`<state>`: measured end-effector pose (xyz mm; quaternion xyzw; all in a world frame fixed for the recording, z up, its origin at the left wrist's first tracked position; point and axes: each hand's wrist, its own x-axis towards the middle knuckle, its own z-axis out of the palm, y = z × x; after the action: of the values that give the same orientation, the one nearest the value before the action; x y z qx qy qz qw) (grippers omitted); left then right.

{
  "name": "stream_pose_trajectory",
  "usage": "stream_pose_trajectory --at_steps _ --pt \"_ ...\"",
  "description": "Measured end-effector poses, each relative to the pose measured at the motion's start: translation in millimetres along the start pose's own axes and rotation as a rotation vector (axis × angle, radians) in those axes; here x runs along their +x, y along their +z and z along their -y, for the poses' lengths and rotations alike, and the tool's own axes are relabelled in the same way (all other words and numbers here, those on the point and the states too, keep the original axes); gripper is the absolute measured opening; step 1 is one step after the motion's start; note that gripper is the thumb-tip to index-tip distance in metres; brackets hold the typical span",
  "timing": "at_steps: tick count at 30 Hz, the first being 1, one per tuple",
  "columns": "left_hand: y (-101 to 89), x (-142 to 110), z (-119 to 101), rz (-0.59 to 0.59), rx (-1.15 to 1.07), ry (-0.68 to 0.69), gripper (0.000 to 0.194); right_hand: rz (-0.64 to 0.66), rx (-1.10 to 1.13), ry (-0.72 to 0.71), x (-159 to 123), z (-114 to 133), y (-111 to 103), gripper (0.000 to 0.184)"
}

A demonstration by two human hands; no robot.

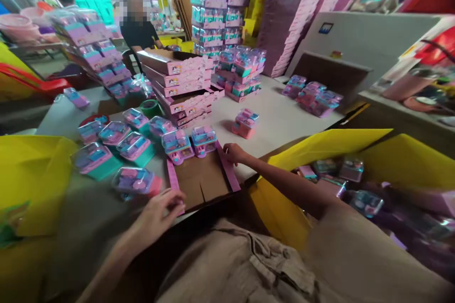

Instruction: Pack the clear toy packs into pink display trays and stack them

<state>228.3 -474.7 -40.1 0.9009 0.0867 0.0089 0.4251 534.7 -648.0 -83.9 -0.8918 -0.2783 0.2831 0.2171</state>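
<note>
Tray (213, 177) lies between my hands — right hand (234, 154) curled at its right wall, though whether it pinches the card I cannot tell. My left hand (161, 208), loosely open, is at the near left corner. Two boxes (204, 137) stand at the far end, ahead of both hands; a loose box (135, 181) lies just beyond my left, a pink-based box (245, 123) — alone — beyond my right.
</note>
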Motion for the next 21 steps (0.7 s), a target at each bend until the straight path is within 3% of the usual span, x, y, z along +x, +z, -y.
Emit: stream_pose_trajectory --at_steps 3,6,8,13,21 --pt "63.4 65.5 -34.0 0.026 0.084 0.052 0.021 0.038 -0.028 0.013 7.1 4.0 -1.6 0.014" --pt "114.9 117.7 -57.1 0.03 0.342 -0.075 0.028 0.073 -0.031 0.007 8.8 2.2 -4.7 0.017" --pt "136.1 138.9 -69.9 0.035 0.517 -0.172 0.037 0.111 -0.021 0.0 9.1 -0.2 -7.0 0.017" --pt "156.6 154.2 -78.2 0.01 0.692 -0.291 0.026 0.115 0.007 -0.05 23.5 -3.2 -16.8 0.025" --pt "177.4 156.1 -40.8 -0.207 0.41 -0.195 0.01 0.054 0.123 -0.119 61.4 4.6 -25.3 0.019"
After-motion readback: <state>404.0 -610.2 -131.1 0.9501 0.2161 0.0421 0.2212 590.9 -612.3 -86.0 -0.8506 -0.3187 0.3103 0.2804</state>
